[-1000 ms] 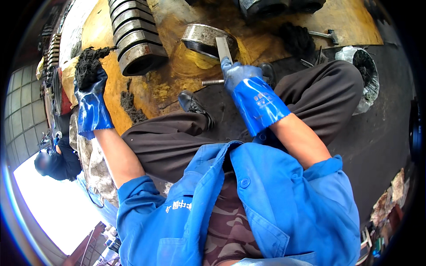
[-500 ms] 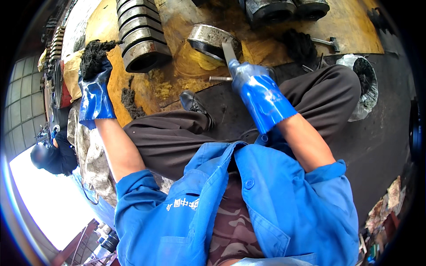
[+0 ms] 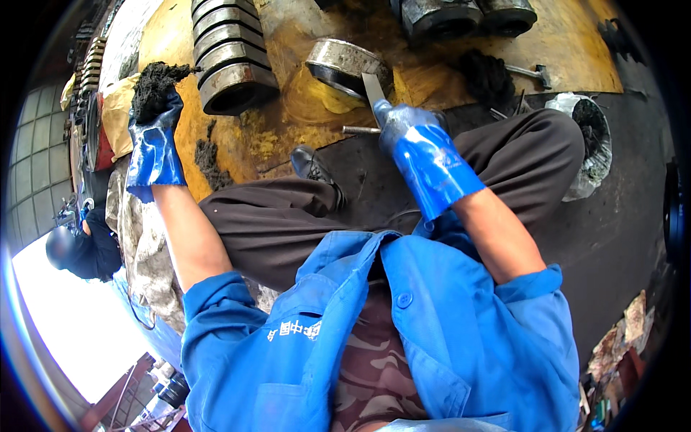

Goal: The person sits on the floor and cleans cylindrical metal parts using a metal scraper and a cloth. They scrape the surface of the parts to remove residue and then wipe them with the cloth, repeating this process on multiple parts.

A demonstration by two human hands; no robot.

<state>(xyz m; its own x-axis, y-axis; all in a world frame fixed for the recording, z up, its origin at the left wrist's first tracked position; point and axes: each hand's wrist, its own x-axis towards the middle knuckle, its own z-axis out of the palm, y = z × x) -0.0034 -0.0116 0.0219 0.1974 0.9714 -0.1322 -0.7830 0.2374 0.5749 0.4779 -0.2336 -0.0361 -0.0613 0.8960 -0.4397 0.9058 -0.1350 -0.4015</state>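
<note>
1. Blade [image 3: 371,86] has slid a touch lower against the metal ring [image 3: 344,59] vs 1 s ago; whole view's drifted too, so kit up top sits a bit further R. Meaning: tool & ring stay paired up, approx. same angle.
2. Far L, co-worker [image 3: 86,248] in dark clothes, well apart.
3. L hand [image 3: 155,137], blue glove: fingers closed round a black fibrous wad [image 3: 160,88], tips hidden by it. Strand trails R twd the row of arched metal pieces [image 3: 234,75]; touching? Can't tell.
4. Just below, loose fibre clump [image 3: 208,160] lies on the stained yellow board [image 3: 173,43].
5. Centre: ring's on that board, yellow smear [image 3: 335,100] at its near side. Metal rod [image 3: 358,130] pokes out just L of the R glove.
6. R hand [image 3: 414,126], also blue-gloved: fingers clamped on blade's near end, tip overlapping ring's lower R side. Actual contact? Can't tell.
7. Further R: dark bundle [image 3: 486,75], hammer [image 3: 534,73] beside it, then clear plastic bag [image 3: 578,190] w/ dark stuff inside.
</note>
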